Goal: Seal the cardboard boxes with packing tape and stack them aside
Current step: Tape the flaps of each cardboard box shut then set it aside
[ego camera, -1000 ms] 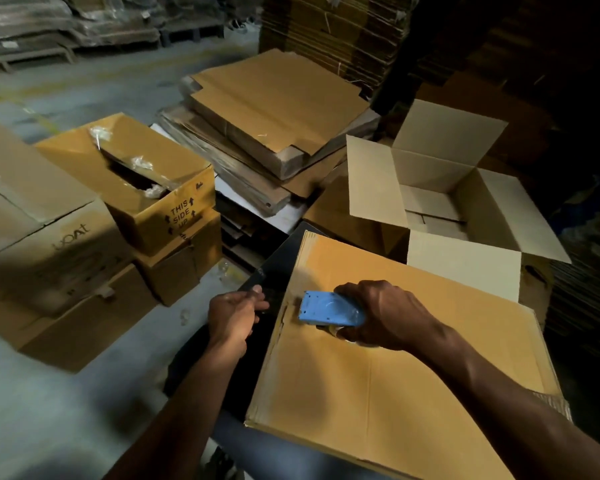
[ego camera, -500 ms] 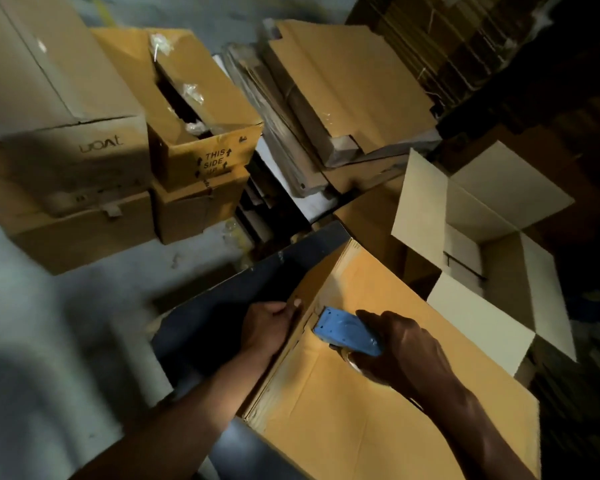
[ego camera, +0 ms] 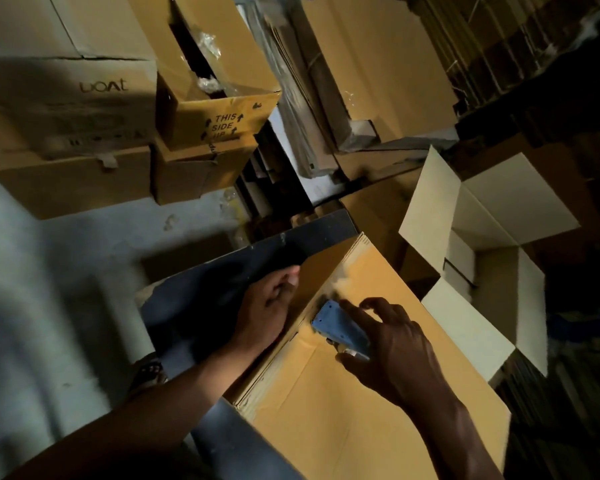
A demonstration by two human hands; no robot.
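your right hand (ego camera: 400,348) holds the blue tape dispenser (ego camera: 342,329), thumb and lower fingers around it while the upper fingers have lifted and spread since half a second ago. its toothed end has travelled to the far-left edge of the closed cardboard box (ego camera: 343,403), which lies on the dark table (ego camera: 201,299). your left hand (ego camera: 267,306) has slid onto the box's side wall, fingers loosely curled against it; whether it pinches tape there, cannot tell. judgement: this strip is at its end, ready to cut. the open box (ego camera: 482,244) stands just beyond, unsealed.
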